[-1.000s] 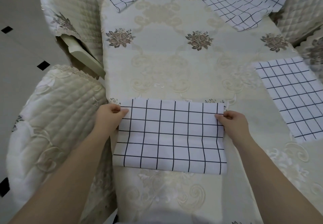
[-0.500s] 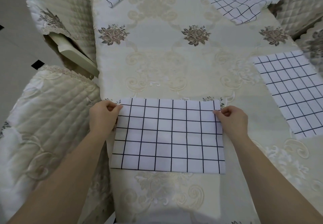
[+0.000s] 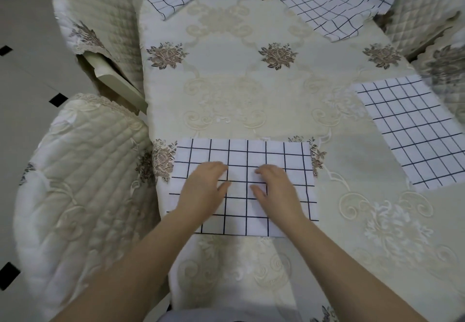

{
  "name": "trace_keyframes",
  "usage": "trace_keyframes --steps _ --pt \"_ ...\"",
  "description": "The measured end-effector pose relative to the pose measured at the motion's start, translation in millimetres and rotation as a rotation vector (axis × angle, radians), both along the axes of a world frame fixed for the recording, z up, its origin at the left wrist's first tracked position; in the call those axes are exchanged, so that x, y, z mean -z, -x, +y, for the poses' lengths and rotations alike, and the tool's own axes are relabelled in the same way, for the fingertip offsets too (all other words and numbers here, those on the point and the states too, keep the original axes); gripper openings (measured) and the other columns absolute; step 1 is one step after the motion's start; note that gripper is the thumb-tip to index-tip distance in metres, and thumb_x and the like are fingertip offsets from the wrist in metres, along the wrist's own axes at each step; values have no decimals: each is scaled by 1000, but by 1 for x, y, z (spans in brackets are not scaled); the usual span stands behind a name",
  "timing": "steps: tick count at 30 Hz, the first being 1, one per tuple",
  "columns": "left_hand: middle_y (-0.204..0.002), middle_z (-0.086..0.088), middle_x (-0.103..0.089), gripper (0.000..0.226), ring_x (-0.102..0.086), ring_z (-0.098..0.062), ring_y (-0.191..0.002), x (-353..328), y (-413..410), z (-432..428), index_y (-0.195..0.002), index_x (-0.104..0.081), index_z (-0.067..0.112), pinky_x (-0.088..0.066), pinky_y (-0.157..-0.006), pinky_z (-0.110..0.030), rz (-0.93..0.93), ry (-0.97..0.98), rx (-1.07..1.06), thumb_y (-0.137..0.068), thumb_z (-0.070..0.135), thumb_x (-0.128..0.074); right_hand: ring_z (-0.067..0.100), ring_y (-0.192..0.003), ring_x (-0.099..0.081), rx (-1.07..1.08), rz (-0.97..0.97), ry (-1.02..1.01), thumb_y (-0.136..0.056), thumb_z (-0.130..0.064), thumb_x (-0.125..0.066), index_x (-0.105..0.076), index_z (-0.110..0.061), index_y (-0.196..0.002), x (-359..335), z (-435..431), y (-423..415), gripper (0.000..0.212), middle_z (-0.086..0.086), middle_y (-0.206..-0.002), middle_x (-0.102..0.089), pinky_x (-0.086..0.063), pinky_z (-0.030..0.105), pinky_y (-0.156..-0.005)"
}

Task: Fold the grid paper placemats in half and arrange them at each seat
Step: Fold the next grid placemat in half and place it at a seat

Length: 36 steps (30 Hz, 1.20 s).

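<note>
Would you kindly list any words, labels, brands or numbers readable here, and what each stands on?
None: no words, labels or numbers show. The white paper placemats with black grid lines bear only lines; the cream embroidered tablecloth and the quilted cream chair covers bear only floral patterns.

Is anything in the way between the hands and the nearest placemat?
Nothing visible. The left hand and right hand lie flat directly on the placemat, which rests on the tablecloth at the near edge.
</note>
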<state>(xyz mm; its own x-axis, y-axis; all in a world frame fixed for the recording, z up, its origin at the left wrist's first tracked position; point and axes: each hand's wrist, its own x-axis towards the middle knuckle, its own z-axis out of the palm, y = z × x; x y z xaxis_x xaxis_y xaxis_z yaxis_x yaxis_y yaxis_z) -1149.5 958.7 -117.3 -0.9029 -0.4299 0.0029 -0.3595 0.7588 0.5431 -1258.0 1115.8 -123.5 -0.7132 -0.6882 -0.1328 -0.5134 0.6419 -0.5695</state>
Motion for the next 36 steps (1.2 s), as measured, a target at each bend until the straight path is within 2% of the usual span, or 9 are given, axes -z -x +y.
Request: trace_keyframes --steps 4,7,11,13,19,25,32,34,36 --pt "-107 -13 -71 34 -67 -32 -103 12 -13 31 -101 -71 4 -51 -90 -42 -43 114 165 -73 18 -61 32 -116 -54 -95 92 -7 -85 -18 -50 -64 -4 -116 5 -4 -42 37 15 -123 -59 -44 38 -99" --pt "-116 -12 -68 43 -63 -34 -113 25 -29 44 -110 -68 6 -48 -95 -45 -129 148 210 -68 13 -68 34 -119 -56 -102 123 -65 -84 -28 -34 -64 -5 -118 9 0 -62 51 15 -126 -61 -46 43 -101" --pt "-147 -10 -45 48 -35 -33 -140 31 -46 49 -134 -54 14 -29 -111 -49 -226 160 158 -87 22 -63 32 -118 -59 -119 178 -166 -81 -31 -49 -64 -8 -121 19 9 -71 48 12 -127 -62 -51 46 -95" --pt "-156 -7 -29 50 -18 -30 -147 30 -51 47 -144 -42 19 -14 -117 -48 -242 140 115 -96 27 -52 32 -126 -52 -97 179 -172 -82 -33 -54 -59 -9 -128 25 17 -70 52 13 -136 -56 -45 47 -102" --pt "-162 0 -3 56 5 -22 -149 29 -75 31 -152 -18 29 2 -119 -42 -300 91 -3 -101 40 -36 29 -138 -36 38 176 -130 -92 -41 -32 -49 -13 -138 33 56 -62 56 10 -148 -43 -34 45 -111" --pt "-162 -3 -7 55 2 -22 -149 28 -97 17 -151 -25 24 -2 -120 -40 -278 32 -114 -100 37 -41 27 -137 -37 208 159 -109 -93 -35 -37 -51 -8 -136 36 97 -51 52 9 -148 -41 -23 33 -115" --pt "-150 -14 -32 57 -30 -30 -137 6 -99 23 -141 -42 12 -33 -108 -41 -135 -118 -434 -89 24 -62 23 -137 -35 285 70 -1 -93 -19 -57 -47 -5 -137 9 83 -59 47 7 -144 -44 -23 25 -111" --pt "-142 -14 -38 56 -38 -30 -129 -1 -99 21 -140 -42 11 -38 -100 -40 -128 -209 -565 -88 23 -63 17 -116 -52 336 -113 120 -92 -18 -59 -59 -9 -123 -9 70 -70 32 4 -127 -58 -34 12 -96" --pt "-135 -16 -43 54 -46 -32 -119 -4 -97 15 -137 -43 10 -40 -88 -37 -157 -302 -662 -88 21 -63 17 -88 -64 508 -509 227 -90 -13 -59 -68 -9 -96 -19 52 -82 11 10 -102 -69 -46 11 -77"
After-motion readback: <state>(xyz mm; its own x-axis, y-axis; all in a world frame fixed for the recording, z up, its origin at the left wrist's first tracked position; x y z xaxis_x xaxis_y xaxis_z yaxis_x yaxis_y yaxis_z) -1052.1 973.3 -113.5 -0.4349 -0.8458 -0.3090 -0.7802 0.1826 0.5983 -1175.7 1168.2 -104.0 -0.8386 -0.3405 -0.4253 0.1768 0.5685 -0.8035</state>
